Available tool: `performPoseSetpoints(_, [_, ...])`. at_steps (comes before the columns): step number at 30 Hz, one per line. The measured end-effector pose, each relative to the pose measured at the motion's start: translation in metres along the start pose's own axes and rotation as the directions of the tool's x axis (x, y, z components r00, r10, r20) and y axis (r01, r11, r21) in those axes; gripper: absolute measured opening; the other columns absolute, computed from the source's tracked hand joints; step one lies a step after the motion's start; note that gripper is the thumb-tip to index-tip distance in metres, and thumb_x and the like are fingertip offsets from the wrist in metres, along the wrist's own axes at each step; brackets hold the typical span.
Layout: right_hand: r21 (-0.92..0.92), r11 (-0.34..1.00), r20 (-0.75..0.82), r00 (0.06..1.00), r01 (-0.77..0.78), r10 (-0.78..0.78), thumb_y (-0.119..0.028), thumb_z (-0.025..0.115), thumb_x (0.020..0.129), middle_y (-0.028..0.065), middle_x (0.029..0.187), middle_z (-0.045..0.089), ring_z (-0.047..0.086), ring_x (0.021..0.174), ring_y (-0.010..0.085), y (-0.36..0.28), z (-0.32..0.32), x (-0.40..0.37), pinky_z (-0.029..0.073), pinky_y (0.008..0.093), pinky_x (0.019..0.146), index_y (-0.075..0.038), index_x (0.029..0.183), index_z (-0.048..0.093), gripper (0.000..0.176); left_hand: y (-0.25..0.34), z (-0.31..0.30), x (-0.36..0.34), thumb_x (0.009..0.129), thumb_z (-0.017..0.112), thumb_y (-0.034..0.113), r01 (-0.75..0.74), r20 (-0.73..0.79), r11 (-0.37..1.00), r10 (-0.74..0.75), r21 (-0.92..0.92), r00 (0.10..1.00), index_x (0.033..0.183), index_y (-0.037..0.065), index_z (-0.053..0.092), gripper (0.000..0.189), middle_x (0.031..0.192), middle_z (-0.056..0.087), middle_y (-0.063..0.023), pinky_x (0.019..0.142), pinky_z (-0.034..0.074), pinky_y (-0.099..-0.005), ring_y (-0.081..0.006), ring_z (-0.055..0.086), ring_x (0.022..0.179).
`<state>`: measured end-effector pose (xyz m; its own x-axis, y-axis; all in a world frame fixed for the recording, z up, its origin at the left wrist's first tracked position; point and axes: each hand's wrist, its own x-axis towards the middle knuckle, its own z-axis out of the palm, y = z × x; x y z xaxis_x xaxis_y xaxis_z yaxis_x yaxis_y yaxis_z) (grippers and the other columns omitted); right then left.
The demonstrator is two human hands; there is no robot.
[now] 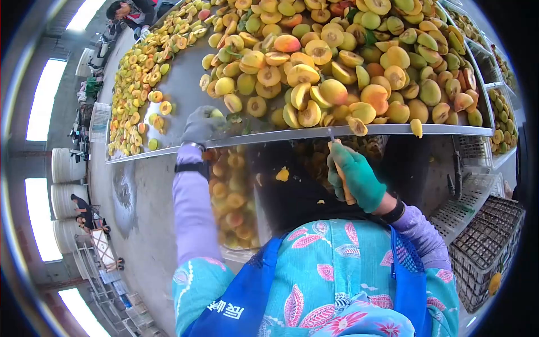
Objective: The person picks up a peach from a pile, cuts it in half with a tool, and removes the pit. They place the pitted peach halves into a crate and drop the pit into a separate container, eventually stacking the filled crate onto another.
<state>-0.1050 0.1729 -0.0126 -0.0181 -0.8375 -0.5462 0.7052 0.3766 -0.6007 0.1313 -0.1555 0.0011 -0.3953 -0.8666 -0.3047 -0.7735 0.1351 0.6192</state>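
Note:
My left hand (202, 126), in a grey glove, is at the metal table's near rim (258, 137), slightly smeared by motion. Its fingers curl round a greenish-yellow peach (216, 114), mostly hidden by the glove. A green glove covers my right hand (359, 174), closed on the wooden handle of a knife (343, 175). The short blade points up toward the rim. Beyond both hands lies a big heap of whole and halved yellow peaches (303, 74). One half (357, 126) hangs over the rim near the knife, and a smaller piece (416, 128) does so farther right.
Below the rim, left of my lap, is a container of peaches (230, 196). Plastic crates (485, 247) stand at right, and peach-filled crates (501, 121) behind. Another person (132, 14) bends at the table's far left. White tubs (68, 165) line the left wall.

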Motion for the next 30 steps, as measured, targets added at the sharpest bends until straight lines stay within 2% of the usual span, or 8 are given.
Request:
performPoseSetpoints(2, [-0.216, 0.964, 0.008, 0.988, 0.155, -0.157, -0.041, 0.052, 0.097, 0.0015, 0.069, 0.054, 0.053, 0.059, 0.0136, -0.007, 0.012, 0.0, 0.043, 0.0286, 0.051, -0.012, 0.096, 0.057, 0.03, -0.025, 0.007, -0.02, 0.085, 0.063, 0.011, -0.061, 0.065, 0.494, 0.235, -0.867, 0.97, 0.116, -0.003, 0.059, 0.034, 0.101, 0.066, -0.0113, 0.073, 0.057, -0.0334, -0.0249, 0.066, 0.087])
performPoseSetpoints(4, [-0.595, 0.749, 0.013, 0.935, 0.292, -0.355, -0.039, 0.051, 0.098, 0.0078, 0.071, 0.059, 0.061, 0.064, 0.0208, -0.023, 0.041, -0.003, 0.048, 0.0357, 0.057, -0.008, 0.1, 0.057, 0.032, 0.026, 0.029, -0.07, 0.092, 0.058, 0.025, 0.131, 0.183, 0.207, 0.257, -0.97, 0.949, 0.138, 0.0, 0.043, 0.054, 0.119, 0.061, -0.0163, 0.067, 0.055, -0.0292, -0.0263, 0.067, 0.089])
performPoseSetpoints(6, [-0.743, 0.445, 0.195, 0.799, 0.499, -0.569, -0.04, 0.051, 0.097, 0.0179, 0.078, 0.063, 0.065, 0.072, 0.0326, -0.021, 0.046, 0.007, 0.048, 0.0465, 0.063, -0.005, 0.105, 0.055, 0.035, 0.071, 0.059, -0.101, 0.094, 0.055, 0.032, -0.258, 0.003, 0.764, 0.322, -0.591, 0.947, 0.141, 0.001, 0.039, 0.059, 0.123, 0.06, -0.0186, 0.071, 0.056, -0.0308, -0.0294, 0.066, 0.093])
performPoseSetpoints(13, [-0.865, 0.228, 0.199, 0.723, 0.447, -0.661, -0.043, 0.047, 0.098, 0.0213, 0.072, 0.062, 0.062, 0.067, 0.0405, -0.012, 0.032, 0.023, 0.048, 0.0485, 0.059, -0.001, 0.11, 0.055, 0.044, 0.114, 0.136, -0.12, 0.097, 0.048, 0.037, -0.009, 0.08, 0.161, 0.538, -0.987, 0.839, 0.137, 0.001, 0.043, 0.054, 0.121, 0.059, -0.0183, 0.085, 0.055, -0.0376, -0.0293, 0.064, 0.098])
performPoseSetpoints(17, [-0.827, 0.279, 0.177, 0.697, 0.488, -0.695, -0.044, 0.045, 0.098, 0.0224, 0.073, 0.063, 0.061, 0.068, 0.042, -0.002, 0.031, 0.023, 0.047, 0.0496, 0.06, -0.001, 0.109, 0.054, 0.046, 0.133, 0.149, -0.126, 0.097, 0.048, 0.047, -0.75, -0.392, 0.659, 0.678, -0.05, 0.622, 0.116, -0.001, 0.056, 0.052, 0.11, 0.063, -0.0174, 0.079, 0.054, -0.0325, -0.021, 0.064, 0.091])
performPoseSetpoints(22, [-0.791, 0.434, 0.081, 0.776, 0.432, -0.625, -0.044, 0.045, 0.098, 0.0256, 0.075, 0.062, 0.061, 0.071, 0.0449, 0.002, 0.034, 0.016, 0.047, 0.0515, 0.063, 0.001, 0.105, 0.052, 0.046, 0.13, 0.163, -0.123, 0.098, 0.045, 0.046, -0.451, -0.266, 0.595, 0.375, -0.665, 0.888, 0.11, -0.002, 0.057, 0.051, 0.099, 0.064, -0.0144, 0.075, 0.052, -0.0316, -0.0215, 0.062, 0.085])
performPoseSetpoints(24, [-0.775, 0.458, 0.054, 0.768, 0.435, -0.638, -0.043, 0.046, 0.098, 0.0264, 0.075, 0.062, 0.061, 0.072, 0.0454, 0.004, 0.033, 0.018, 0.047, 0.0519, 0.063, 0.002, 0.104, 0.052, 0.046, 0.143, 0.162, -0.128, 0.099, 0.045, 0.039, -0.058, -0.015, 0.168, 0.243, -0.984, 0.97, 0.108, -0.002, 0.059, 0.044, 0.099, 0.063, -0.0115, 0.08, 0.052, -0.0331, -0.0226, 0.061, 0.089])
performPoseSetpoints(30, [-0.779, 0.492, 0.006, 0.789, 0.389, -0.615, -0.042, 0.045, 0.098, 0.0269, 0.075, 0.062, 0.061, 0.073, 0.0456, 0.005, 0.036, 0.016, 0.047, 0.052, 0.064, 0.003, 0.104, 0.051, 0.046, 0.144, 0.172, -0.122, 0.098, 0.045, 0.041, -0.214, -0.158, 0.188, 0.275, -0.959, 0.948, 0.1, -0.001, 0.06, 0.045, 0.094, 0.062, -0.0121, 0.081, 0.05, -0.0349, -0.0239, 0.06, 0.087])
